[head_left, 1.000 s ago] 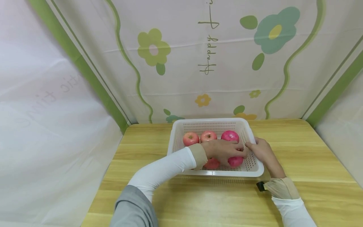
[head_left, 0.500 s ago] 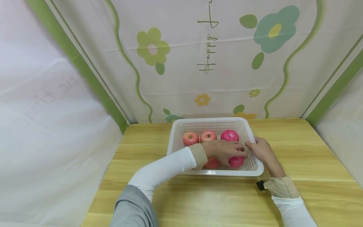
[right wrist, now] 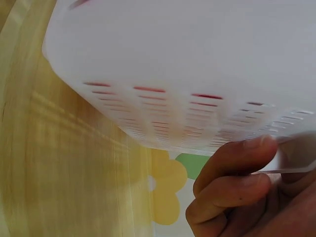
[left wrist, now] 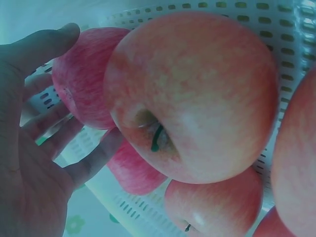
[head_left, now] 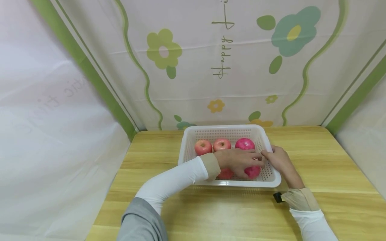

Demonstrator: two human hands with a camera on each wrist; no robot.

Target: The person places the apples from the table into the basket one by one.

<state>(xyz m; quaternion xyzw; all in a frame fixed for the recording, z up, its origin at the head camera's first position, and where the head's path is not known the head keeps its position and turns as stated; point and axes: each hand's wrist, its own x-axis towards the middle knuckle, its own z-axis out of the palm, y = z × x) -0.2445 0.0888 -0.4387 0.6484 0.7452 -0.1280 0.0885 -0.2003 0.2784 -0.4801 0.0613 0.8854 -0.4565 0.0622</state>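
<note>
A white perforated plastic basket (head_left: 235, 183) holds several apples. My left hand (head_left: 239, 160) reaches in over the front row. Its thumb and spread, nearly straight fingers lie about a deep pink apple (head_left: 252, 172) at the front right; in the left wrist view, the thumb tip is right at that pink apple (left wrist: 89, 76). A larger pale red apple (left wrist: 197, 94) fills the middle of the same view. At the basket's right end, my right hand (head_left: 278, 160) grips the rim, its fingers (right wrist: 237, 163) curled there in the right wrist view.
Two red apples, left (head_left: 203, 147) and middle (head_left: 222, 144), sit in the back row beside a bright pink apple (head_left: 245, 143). The basket stands near the back edge of the wooden table (head_left: 211, 214). A flowered curtain (head_left: 187, 67) rises behind it.
The front right pink apple has shifted slightly to the right under my left hand. My right hand stays on the basket rim.
</note>
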